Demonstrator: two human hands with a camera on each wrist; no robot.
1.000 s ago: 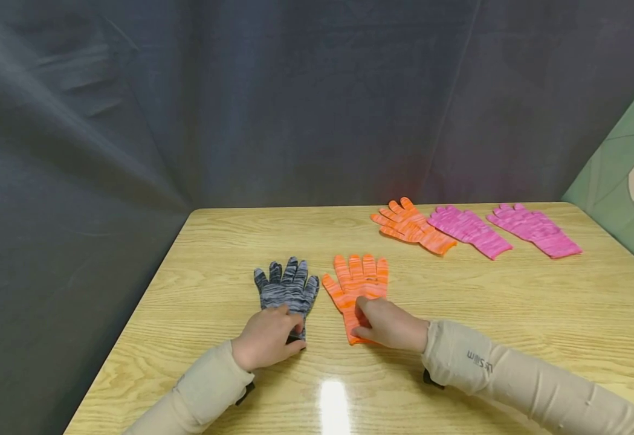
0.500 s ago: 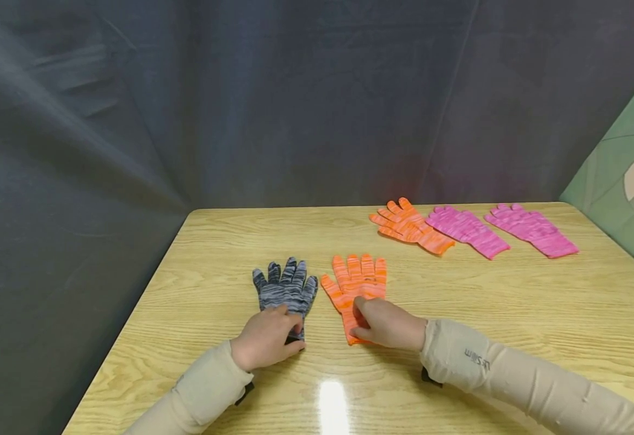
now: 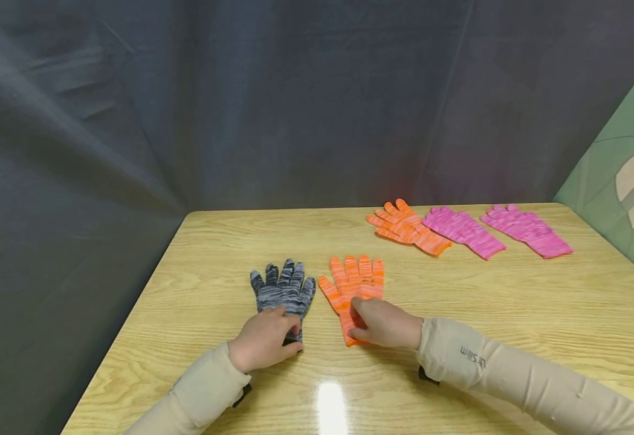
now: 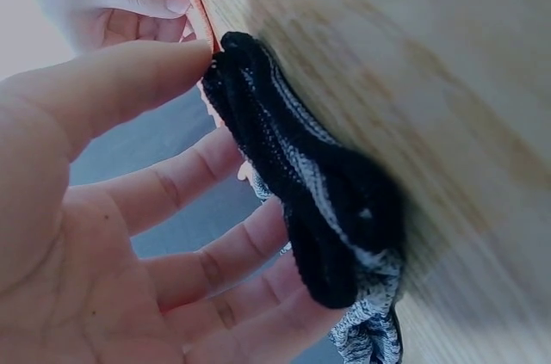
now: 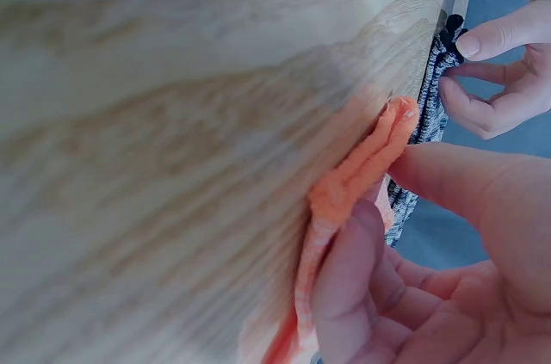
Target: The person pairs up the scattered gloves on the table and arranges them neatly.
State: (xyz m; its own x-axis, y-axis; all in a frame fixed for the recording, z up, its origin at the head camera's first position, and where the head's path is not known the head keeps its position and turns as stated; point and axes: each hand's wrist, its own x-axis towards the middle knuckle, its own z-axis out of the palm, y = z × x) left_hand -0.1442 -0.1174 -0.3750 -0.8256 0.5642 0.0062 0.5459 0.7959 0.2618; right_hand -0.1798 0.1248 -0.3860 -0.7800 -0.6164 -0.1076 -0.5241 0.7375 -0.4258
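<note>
In the head view a grey and black knit glove (image 3: 280, 297) lies flat, fingers pointing away, with my left hand (image 3: 265, 339) resting over its cuff end. The left wrist view shows loosely spread fingers (image 4: 207, 265) against the glove and the thumb tip at its black cuff (image 4: 293, 166). Just to the right lies an orange knit glove (image 3: 355, 281), also palm-flat on the table. My right hand (image 3: 388, 323) rests on its lower part. From the right wrist, bent fingers touch the orange cuff (image 5: 366, 162), and the thumb tip meets its edge.
A second orange glove (image 3: 406, 228) lies at the back, its side beside a pink glove (image 3: 465, 231). Another pink glove (image 3: 529, 231) is farther right. The wooden table (image 3: 213, 241) ends at a dark curtain (image 3: 306, 109); a green patterned panel (image 3: 621, 169) stands at right.
The head view has turned slightly to the right, so everything sits a little farther left in it. Both hands keep their places on the two gloves.
</note>
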